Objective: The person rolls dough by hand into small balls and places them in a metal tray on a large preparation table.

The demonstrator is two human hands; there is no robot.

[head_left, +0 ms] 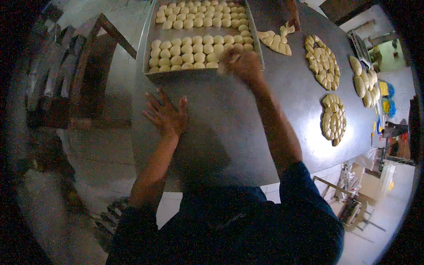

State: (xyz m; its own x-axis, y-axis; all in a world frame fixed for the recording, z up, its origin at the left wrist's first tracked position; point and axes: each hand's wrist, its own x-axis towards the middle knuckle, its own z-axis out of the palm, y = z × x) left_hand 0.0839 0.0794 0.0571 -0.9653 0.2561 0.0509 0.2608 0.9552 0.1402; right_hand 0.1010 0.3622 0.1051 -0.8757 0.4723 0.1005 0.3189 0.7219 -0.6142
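A large metal tray (pixel 176 73) at the far side of the table holds rows of small pale dough balls (pixel 187 57). Over its near right corner is my right hand (pixel 242 65), blurred by motion, its fingers seemingly curled; a pale smear shows beside them, and whether they hold anything is unclear. My left hand (pixel 168 114) is open, fingers spread, just in front of the tray over the dark tabletop (pixel 212 132). To the right lie a cut dough piece (pixel 277 43) and two rounds of dough divided into small pieces, a farther one (pixel 323 64) and a nearer one (pixel 334 119).
Another person's hand (pixel 293 20) reaches toward the cut dough at the far edge. Several smooth dough lumps (pixel 365 84) sit at the table's right side. A brown frame (pixel 84 66) stands left of the table, and a metal-framed stand (pixel 349 201) is at the lower right.
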